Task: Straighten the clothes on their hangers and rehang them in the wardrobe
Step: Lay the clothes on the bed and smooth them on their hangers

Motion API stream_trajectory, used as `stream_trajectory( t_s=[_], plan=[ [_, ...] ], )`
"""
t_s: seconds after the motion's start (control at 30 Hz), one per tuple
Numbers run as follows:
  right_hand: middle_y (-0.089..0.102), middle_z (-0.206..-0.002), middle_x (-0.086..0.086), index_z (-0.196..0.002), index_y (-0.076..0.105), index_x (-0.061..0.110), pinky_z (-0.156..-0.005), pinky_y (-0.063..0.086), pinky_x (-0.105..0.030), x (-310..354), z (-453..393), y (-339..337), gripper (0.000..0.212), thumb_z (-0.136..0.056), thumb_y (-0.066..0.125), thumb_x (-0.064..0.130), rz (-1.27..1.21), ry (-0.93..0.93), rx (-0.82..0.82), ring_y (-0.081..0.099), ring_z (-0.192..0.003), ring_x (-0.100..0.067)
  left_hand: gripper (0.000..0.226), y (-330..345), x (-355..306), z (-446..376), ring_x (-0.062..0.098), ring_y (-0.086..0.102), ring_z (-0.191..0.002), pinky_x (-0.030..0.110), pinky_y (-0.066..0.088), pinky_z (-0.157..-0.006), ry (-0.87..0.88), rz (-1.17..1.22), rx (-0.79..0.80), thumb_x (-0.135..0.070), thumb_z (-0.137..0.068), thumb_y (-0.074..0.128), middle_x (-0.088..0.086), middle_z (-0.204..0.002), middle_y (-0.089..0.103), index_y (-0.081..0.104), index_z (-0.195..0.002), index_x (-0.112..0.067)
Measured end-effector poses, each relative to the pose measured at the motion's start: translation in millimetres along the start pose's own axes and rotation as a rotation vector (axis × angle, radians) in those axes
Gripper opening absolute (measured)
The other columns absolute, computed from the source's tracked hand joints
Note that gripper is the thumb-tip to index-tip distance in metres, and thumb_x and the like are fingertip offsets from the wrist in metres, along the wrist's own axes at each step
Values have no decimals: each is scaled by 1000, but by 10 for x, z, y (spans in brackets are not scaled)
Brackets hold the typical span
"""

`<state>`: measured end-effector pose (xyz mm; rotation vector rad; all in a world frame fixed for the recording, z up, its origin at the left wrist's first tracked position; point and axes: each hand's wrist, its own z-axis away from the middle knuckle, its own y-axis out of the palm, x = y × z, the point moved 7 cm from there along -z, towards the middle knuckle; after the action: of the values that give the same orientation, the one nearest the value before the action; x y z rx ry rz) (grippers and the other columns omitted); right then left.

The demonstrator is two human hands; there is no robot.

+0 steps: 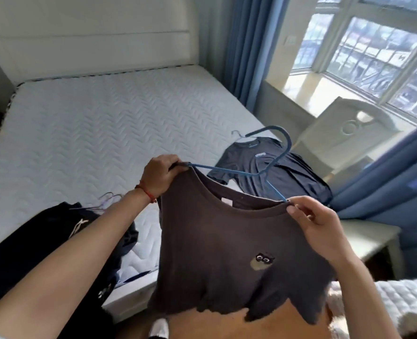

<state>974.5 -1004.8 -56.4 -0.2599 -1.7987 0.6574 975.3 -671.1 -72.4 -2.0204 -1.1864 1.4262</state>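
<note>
Stretching between both hands' grip: brown T-shirt on blue hanger.

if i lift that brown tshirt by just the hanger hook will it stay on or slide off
Probably it slips. The brown cotton t-shirt with an owl patch hangs limp and creased, so it is floppy and light. The thin blue hanger looks smooth and tilts out of the collar. Only the left hand and right hand, gripping the shoulders, hold it up.

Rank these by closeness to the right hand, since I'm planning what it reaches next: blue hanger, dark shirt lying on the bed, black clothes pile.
From the right hand:
1. Blue hanger, at its fingertips.
2. Dark shirt, beyond on the bed.
3. Black clothes pile, far left.
</note>
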Motion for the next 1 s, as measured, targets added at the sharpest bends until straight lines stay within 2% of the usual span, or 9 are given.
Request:
stream_trajectory(
  t_s=[0.13, 0.27, 0.33, 0.47, 0.63, 0.7, 0.8, 0.9, 1.0],
  plan=[
    [65, -80, 8, -81, 65, 28, -65, 38, -3, -367, 42, -495, 16, -85, 63, 13, 128, 44, -79, 55, -74, 4, 56, 85, -208, -50, 30, 62, -74, 34, 45, -69, -64, 96, -119, -52, -74, 46, 18, -76, 69, 69, -78, 0],
    [62, -79, -10, -83, 65, 6, -67, 35, -1, -696, -18, -788, 6, -87, 60, 7, 259, 68, -200, 47, -71, -6, 40, 108, -197, -89, 26, 60, -69, 23, 41, -64, -122, 109, -163, -38, -77, 56, 17, -72, 67, 68, -78, 0],
    [61, -79, -9, -84, 65, 4, -68, 34, -3, -780, -139, -804, 7, -87, 59, 7, 294, 47, -235, 50, -73, -11, 28, 138, -128, -111, 9, 57, -64, 8, 37, -62, -150, 118, -168, -30, -78, 63, 13, -71, 67, 69, -78, -3],
    [63, -85, -9, -87, 65, 3, -70, 36, -19, -865, -573, -696, 9, -88, 59, 10, 362, -7, -276, 56, -78, -26, 28, 187, 125, -195, -16, 56, -66, 0, 35, -63, -225, 137, -219, -36, -73, 64, -12, -68, 67, 72, -79, -10],
    [66, -94, -12, -92, 66, 4, -74, 44, -33, -931, -1429, -456, 15, -89, 59, 17, 389, -39, -244, 61, -84, -33, 27, 230, 522, -390, 12, 56, -77, 14, 38, -62, -280, 47, -339, -32, -72, 74, 7, -63, 69, 71, -71, -5],
    [65, -95, -12, -93, 66, 5, -75, 43, -34, -944, -1781, -317, 18, -90, 57, 20, 402, -57, -197, 61, -85, -32, 24, 272, 696, -482, 16, 55, -67, 21, 38, -58, -324, -2, -358, -25, -72, 76, 11, -60, 67, 69, -67, -3],
    [65, -94, -10, -91, 66, 6, -73, 43, -34, -972, -2237, -104, 16, -90, 58, 19, 388, -76, -142, 60, -84, -31, 20, 307, 902, -629, 15, 53, -52, 11, 33, -52, -376, -55, -368, -17, -72, 77, 5, -53, 61, 67, -64, -1],
    [64, -91, -8, -90, 66, 7, -70, 42, -31, -1065, -2642, 106, 24, -88, 51, 25, 382, -95, -74, 59, -81, -28, 20, 323, 1040, -782, 17, 51, -49, 17, 28, -49, -373, -130, -368, -14, -69, 78, 13, -54, 64, 66, -61, 0],
    [63, -93, -8, -92, 66, 6, -70, 37, -27, -1176, -3063, 305, 13, -90, 56, 14, 369, -100, 4, 57, -82, -27, 23, 343, 1239, -928, 24, 53, -49, 20, 30, -49, -437, -163, -382, -15, -69, 79, 13, -53, 63, 64, -59, -1]
  ],
)
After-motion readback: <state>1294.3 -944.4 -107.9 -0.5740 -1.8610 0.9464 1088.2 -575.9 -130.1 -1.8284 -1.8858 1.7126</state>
